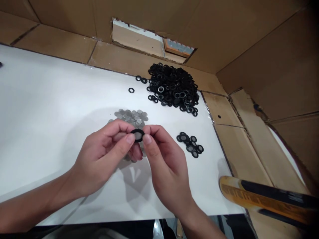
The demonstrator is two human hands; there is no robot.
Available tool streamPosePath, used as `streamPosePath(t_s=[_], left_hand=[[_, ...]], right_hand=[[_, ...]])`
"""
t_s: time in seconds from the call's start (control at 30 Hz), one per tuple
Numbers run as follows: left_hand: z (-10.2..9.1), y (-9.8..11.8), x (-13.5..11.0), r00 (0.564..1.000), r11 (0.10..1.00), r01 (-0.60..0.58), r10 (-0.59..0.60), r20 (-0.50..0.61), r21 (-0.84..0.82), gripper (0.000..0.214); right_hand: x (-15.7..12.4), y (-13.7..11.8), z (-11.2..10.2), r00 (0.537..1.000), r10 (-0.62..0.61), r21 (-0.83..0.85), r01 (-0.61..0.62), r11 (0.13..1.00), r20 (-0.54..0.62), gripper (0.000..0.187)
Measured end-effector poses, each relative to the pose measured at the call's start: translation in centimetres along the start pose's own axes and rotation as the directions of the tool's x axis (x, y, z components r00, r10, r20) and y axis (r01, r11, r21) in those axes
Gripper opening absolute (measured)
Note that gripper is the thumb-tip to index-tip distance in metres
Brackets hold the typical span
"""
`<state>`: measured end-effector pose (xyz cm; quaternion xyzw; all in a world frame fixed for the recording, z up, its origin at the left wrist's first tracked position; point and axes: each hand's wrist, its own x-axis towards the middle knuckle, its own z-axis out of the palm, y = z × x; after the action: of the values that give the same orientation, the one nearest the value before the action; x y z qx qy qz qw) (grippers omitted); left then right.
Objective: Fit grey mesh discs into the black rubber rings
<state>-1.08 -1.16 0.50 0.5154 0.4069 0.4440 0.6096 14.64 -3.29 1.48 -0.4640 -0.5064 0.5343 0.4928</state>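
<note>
Between my two hands is a black rubber ring with a grey mesh disc in it (138, 135). My left hand (104, 156) pinches its left edge with thumb and forefinger, and my right hand (166, 162) pinches the right edge. Below and behind the fingers lies a pile of thin grey mesh discs (132, 115), partly hidden by my hands. To the right of my right hand, a small group of black rings with grey discs in them (191, 144) lies on the white table.
A large heap of black rings (173, 84) stands at the back right, with a loose ring (131, 90) to its left. Cardboard walls (249, 49) with a cut-out slot surround the white tabletop (37, 99). A yellow and black cylinder (261, 196) juts in at lower right.
</note>
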Motion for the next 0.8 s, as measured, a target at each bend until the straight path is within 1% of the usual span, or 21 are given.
streamPosePath(t_s=[0.13,0.27,0.37,0.57,0.8], left_hand=[[0.05,0.28,0.31,0.998,0.995,0.020,-0.015,-0.056,0.097,0.014],[0.18,0.39,0.31,0.993,0.996,0.013,-0.003,-0.121,0.084,0.017],[0.30,0.31,0.28,0.993,0.996,0.022,-0.012,-0.119,0.083,0.017],[0.44,0.32,0.31,0.991,0.997,0.018,-0.008,-0.135,0.073,0.016],[0.41,0.53,-0.01,0.993,0.996,0.056,-0.048,-0.106,0.068,0.013]], right_hand=[[0.12,0.15,-0.11,0.996,-0.078,-0.133,0.073,0.988,-0.039,0.013],[0.13,0.28,-0.05,0.996,-0.084,-0.161,0.076,0.984,-0.040,0.012],[0.08,0.37,-0.05,0.996,-0.089,-0.184,0.084,0.979,-0.023,0.013],[-0.10,0.70,0.01,0.996,-0.087,-0.279,0.080,0.957,-0.013,0.016],[-0.21,0.86,0.67,0.994,-0.090,-0.192,0.075,0.979,-0.069,0.014]])
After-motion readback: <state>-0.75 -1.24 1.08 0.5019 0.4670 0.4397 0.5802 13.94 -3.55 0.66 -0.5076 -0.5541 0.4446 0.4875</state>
